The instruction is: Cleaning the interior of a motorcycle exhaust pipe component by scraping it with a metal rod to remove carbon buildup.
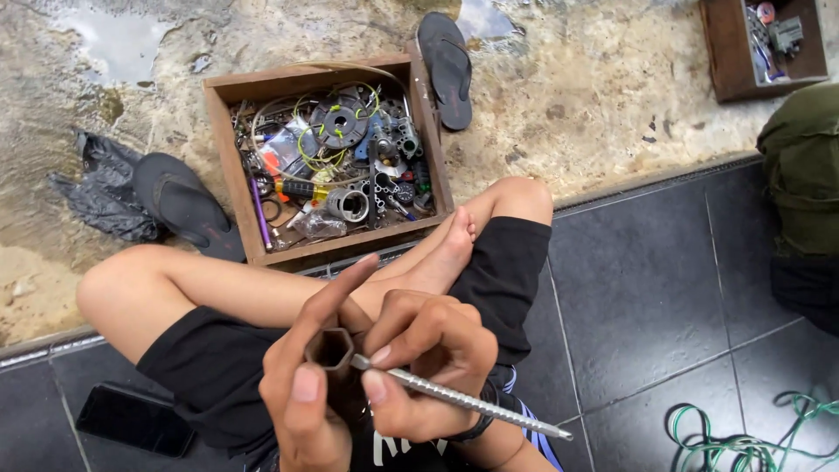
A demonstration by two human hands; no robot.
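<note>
Dark tiled floor [647, 288]; left hand [306, 385] around hexagonal socket [330, 349]; right hand [428, 367] on metal rod [472, 404]

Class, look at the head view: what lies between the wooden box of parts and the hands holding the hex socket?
In the head view, the person's crossed bare legs and foot lie between the wooden box and the hands: left hand on the hex socket, right hand on the metal rod.

Dark tiled floor [647, 288] at bottom, rough wet concrete ground [568, 96] above. On concrete: wooden box of parts [229, 157] at 12 o'clock, flip-flop [446, 65] at 1, second flip-flop [179, 201] and black plastic bag [100, 192] at 9, small wooden box [721, 52] at 2. On tiles: phone [131, 421] at 7, green cable [743, 437] at 5.
</note>
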